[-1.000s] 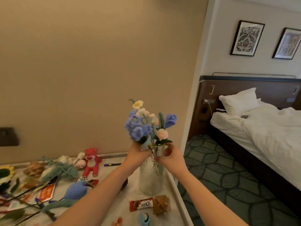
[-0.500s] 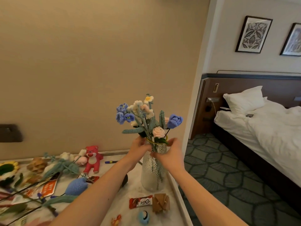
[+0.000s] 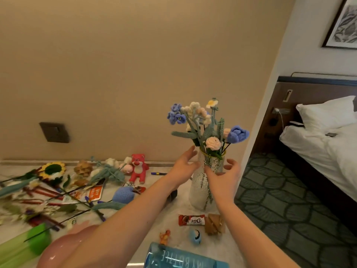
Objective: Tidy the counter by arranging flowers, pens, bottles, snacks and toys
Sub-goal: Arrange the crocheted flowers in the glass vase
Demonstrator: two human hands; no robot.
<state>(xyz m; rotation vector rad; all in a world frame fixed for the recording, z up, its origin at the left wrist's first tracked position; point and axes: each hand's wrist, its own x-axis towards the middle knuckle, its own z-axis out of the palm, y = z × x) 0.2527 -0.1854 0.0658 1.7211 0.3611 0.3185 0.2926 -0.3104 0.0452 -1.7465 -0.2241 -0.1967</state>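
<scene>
The flowers (image 3: 206,128) look crocheted from matt yarn. Their vase (image 3: 201,188) is clear textured glass. The counter (image 3: 212,246) looks like smooth pale marble; the near bottle (image 3: 183,258) is glossy blue plastic.

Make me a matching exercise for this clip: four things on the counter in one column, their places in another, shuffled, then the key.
Things:
1. vase
2. pen
3. chocolate bar
4. sunflower

Places:
A. far left of the counter
B. near the wall, right of the red bear
C. between the two open hands, left and right
D. in front of the vase

Pairs: 1-C, 2-B, 3-D, 4-A
</scene>
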